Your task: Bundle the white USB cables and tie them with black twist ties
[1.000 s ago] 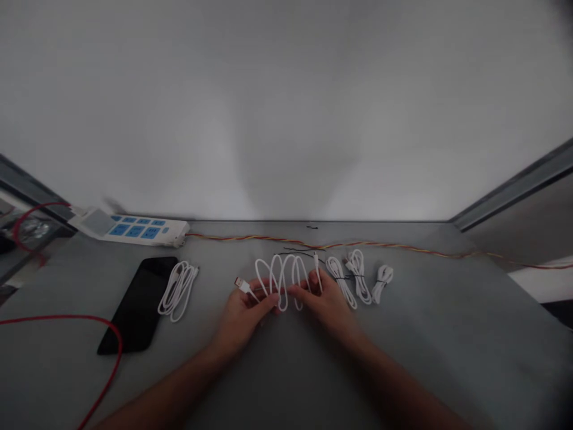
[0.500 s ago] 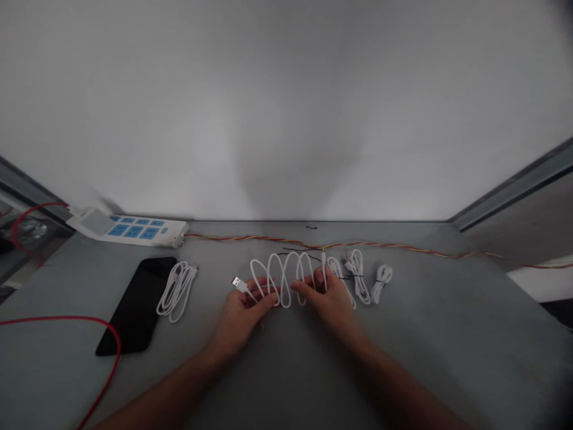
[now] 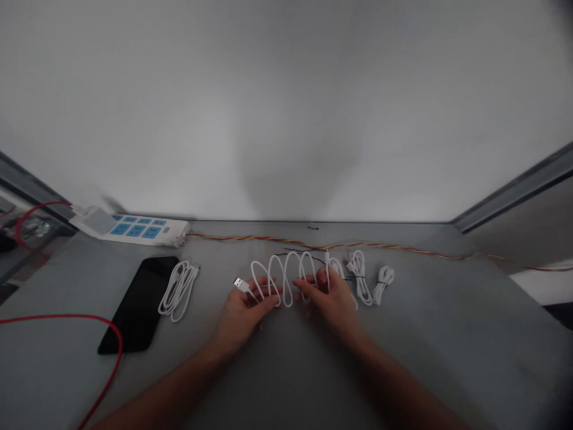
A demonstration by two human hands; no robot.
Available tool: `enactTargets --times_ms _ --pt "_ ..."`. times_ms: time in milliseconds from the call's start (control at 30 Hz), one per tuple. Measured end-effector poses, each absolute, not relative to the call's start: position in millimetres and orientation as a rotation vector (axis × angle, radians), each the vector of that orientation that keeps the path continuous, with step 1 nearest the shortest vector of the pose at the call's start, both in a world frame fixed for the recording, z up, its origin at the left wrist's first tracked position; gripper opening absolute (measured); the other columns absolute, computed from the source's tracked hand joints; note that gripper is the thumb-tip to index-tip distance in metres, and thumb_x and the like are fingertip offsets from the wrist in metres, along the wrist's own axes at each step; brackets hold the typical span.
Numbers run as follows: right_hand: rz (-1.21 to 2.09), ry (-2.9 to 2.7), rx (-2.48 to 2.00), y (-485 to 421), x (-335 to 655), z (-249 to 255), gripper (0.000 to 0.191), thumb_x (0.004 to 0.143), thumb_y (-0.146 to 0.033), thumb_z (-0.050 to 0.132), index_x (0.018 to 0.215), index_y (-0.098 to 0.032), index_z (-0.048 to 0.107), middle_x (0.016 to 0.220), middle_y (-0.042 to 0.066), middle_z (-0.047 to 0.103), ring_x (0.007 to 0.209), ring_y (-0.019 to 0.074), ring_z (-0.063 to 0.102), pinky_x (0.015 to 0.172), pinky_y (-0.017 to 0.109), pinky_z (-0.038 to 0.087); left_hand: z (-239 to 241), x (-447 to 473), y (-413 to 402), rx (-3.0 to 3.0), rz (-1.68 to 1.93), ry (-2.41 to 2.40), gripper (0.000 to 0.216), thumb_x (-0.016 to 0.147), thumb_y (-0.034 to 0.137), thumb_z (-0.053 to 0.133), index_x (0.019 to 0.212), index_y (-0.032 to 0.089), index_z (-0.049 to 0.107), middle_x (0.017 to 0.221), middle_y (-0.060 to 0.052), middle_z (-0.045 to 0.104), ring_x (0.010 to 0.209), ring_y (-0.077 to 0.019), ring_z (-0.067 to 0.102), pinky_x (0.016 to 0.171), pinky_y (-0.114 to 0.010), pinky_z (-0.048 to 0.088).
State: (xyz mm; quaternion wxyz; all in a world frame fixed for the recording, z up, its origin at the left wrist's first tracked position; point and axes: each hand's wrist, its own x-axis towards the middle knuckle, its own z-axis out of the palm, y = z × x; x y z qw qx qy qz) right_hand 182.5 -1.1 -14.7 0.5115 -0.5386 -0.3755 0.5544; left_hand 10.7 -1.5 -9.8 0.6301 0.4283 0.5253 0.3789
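A white USB cable (image 3: 289,279) stretches in loose loops between my two hands. My left hand (image 3: 244,313) is closed on its left loops, and the USB plug (image 3: 240,285) sticks out above the fingers. Closed on the right loops is my right hand (image 3: 333,304), with the cable's other end (image 3: 327,258) pointing up past the fingers. Just beyond the right hand lie a partly hidden white cable (image 3: 336,267), a tied white cable bundle (image 3: 359,278) and a smaller tied bundle (image 3: 384,284). Thin black ties (image 3: 295,250) rest behind the loops.
At left, a black phone (image 3: 138,304) lies beside a coiled white cable (image 3: 178,291). A white power strip (image 3: 143,231) with blue sockets sits at the back, its twisted wire (image 3: 250,237) running right along the wall. A red cable (image 3: 110,325) curves over the phone's corner.
Both hands keep hold of the looped cable in nearly the same pose. The whole view has shifted very slightly; nothing was let go or picked up.
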Motion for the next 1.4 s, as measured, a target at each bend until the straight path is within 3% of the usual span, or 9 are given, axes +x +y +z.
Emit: enactTargets --times_ms 1400 --pt "1.284 -0.910 -1.323 1.2 183.4 -13.7 0.052 0.061 -0.042 0.079 0.069 -0.024 0.031 0.070 -0.004 0.059 0.049 0.0144 0.061 0.034 0.023 0.043 -11.3 9.3 0.7 0.988 0.868 1.203 0.044 0.071 0.033 0.073 0.108 0.014 0.058 0.100 -0.012 0.072 0.076 -0.0202 0.068 0.044 -0.020 0.036"
